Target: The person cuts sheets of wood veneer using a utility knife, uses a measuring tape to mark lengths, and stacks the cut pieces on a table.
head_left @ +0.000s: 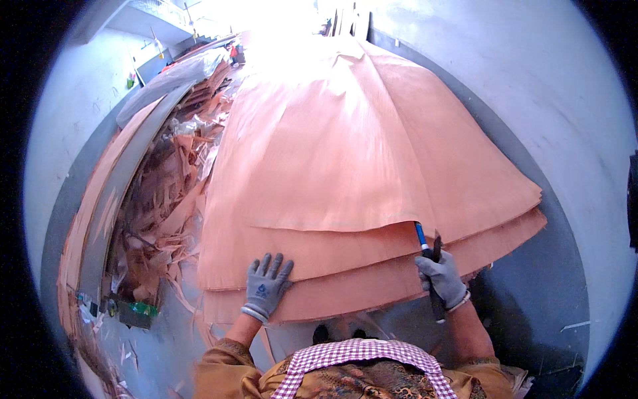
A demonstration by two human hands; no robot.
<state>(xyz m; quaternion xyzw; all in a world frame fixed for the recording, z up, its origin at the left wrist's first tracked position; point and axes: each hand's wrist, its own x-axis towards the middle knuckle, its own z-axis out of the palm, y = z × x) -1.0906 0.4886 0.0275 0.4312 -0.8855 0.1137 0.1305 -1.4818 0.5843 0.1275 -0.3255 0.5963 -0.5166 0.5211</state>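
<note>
A broad stack of thin pinkish-orange veneer sheets (319, 179) fans out in front of me, its layered near edges stepped. Gloved in grey, my left hand (264, 288) lies flat with fingers spread on the stack's near left edge. My right hand (444, 279), also gloved, is closed around a long black-handled tool (436, 309) at the near right edge. A blue section (420, 234) sticks up from that fist and meets the edge of the upper sheet. A dark piece also pokes out above the fist; I cannot tell the tool's exact kind.
Torn veneer scraps (179, 193) are heaped left of the stack. Past them stand long boards (123, 179) and plastic sheeting (166, 83). White walls with a grey lower band (492, 116) flank both sides. A dark shadow falls on the grey floor (558, 266) at right.
</note>
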